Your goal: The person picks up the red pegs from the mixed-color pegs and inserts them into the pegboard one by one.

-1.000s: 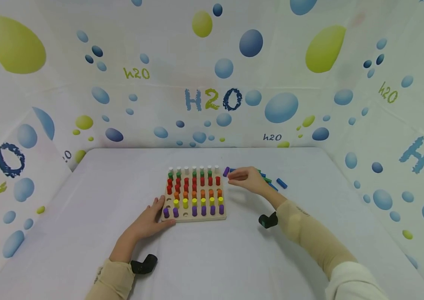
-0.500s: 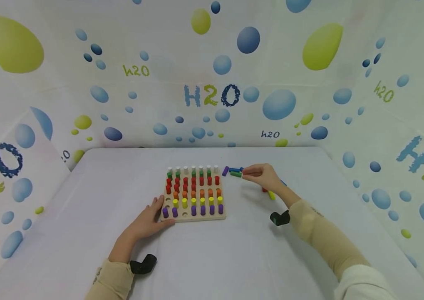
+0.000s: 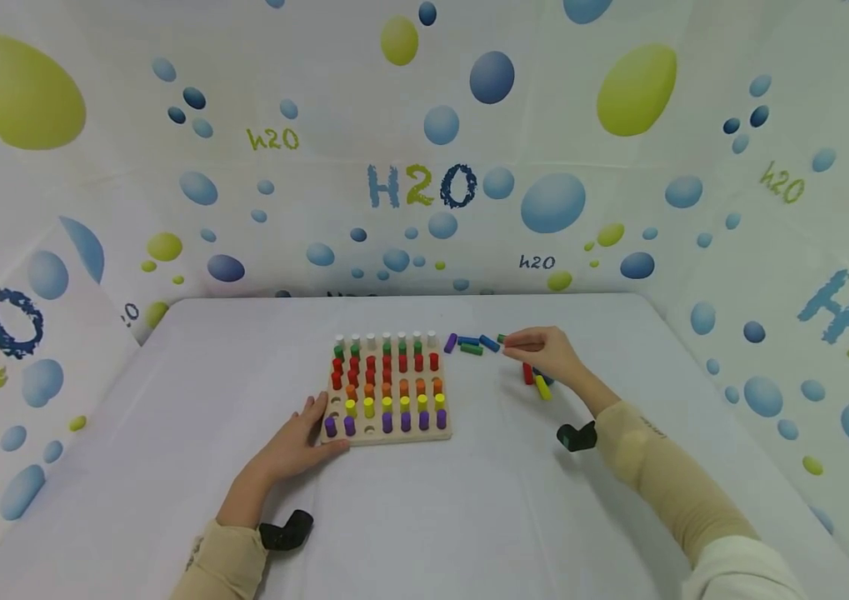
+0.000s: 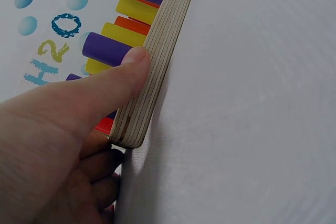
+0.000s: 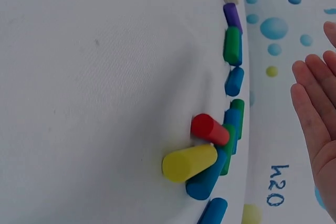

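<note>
A wooden pegboard (image 3: pixel 409 435) with rows of white, green, red, orange, yellow and purple pegs lies on the table. My left hand (image 3: pixel 292 446) holds its near left corner. In the left wrist view, the thumb (image 4: pixel 135 59) lies against the front edge beside a purple peg (image 4: pixel 105 49), with the other fingers around the corner. To the right, my right hand (image 3: pixel 550 357) hovers over loose pegs. Its fingers look straight in the right wrist view, with no peg visible in them. Below it lie a red peg (image 5: pixel 207 128), a yellow peg (image 5: pixel 188 163) and several blue and green ones.
Between the board and the right hand lie a purple peg (image 3: pixel 451 342), a green peg (image 3: pixel 471 350) and blue pegs (image 3: pixel 489 343). White cloth covers the table (image 3: pixel 424 517). A patterned curtain (image 3: pixel 319 192) hangs behind and at both sides.
My right hand has moved rightward, away from the board and along the loose pegs, uncovering blue, green, red and yellow ones. The left hand stays on the board's corner.
</note>
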A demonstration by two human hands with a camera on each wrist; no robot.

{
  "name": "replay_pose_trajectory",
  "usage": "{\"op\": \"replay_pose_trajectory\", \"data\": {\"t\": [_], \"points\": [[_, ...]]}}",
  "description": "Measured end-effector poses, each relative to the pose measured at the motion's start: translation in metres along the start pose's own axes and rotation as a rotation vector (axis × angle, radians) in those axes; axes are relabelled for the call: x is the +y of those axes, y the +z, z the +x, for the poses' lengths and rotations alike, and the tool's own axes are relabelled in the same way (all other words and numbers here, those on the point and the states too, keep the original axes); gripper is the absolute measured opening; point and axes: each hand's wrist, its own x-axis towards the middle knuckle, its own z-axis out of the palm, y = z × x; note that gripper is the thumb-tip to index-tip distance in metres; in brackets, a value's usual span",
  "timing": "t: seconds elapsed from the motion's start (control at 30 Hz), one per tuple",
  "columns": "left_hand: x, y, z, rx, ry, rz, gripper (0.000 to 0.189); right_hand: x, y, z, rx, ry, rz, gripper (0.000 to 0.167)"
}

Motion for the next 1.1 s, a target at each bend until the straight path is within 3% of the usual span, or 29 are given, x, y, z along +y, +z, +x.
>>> {"op": "replay_pose_trajectory", "data": {"t": [0.33, 0.67, 1.1], "points": [[0.004, -0.003, -0.001, -0.007, -0.011, 0.004, 0.099, -0.022, -0.01, -0.017, 0.009, 0.053, -0.048, 0.032], [0.001, -0.001, 0.0, -0.003, 0.007, 0.0, 0.098, 0.021, -0.015, -0.008, 0.026, 0.118, -0.068, 0.039], [0.001, 0.0, 0.0, 0.0, 0.012, -0.005, 0.098, 0.037, -0.014, -0.008, 0.05, 0.195, -0.163, 0.035]]}}
